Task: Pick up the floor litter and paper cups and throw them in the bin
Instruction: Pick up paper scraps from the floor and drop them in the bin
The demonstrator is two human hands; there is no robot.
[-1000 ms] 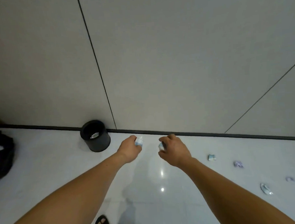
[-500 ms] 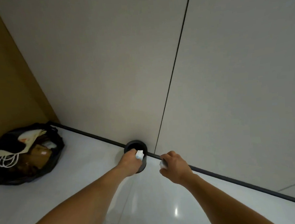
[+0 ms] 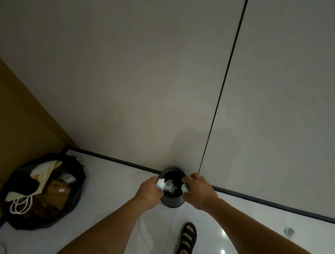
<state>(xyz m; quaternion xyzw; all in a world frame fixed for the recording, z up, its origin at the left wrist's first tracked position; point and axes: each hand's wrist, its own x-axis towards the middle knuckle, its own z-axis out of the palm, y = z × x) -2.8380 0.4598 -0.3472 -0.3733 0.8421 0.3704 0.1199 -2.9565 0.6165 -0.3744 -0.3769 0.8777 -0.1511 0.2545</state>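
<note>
The left hand (image 3: 149, 193) pinches a paper scrap (image 3: 161, 183) and the right hand (image 3: 199, 191) grips a second scrap (image 3: 186, 187), both just above the bin (image 3: 173, 202) by the wall (image 3: 142, 89). Release only once each is squarely over it, so neither bounces out.

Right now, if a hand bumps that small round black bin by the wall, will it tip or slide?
Probably light: the small round black bin shows only crumpled paper inside. It may slide on the glossy white floor. Tipping backward seems unlikely, since the grey wall stands close behind it.
</note>
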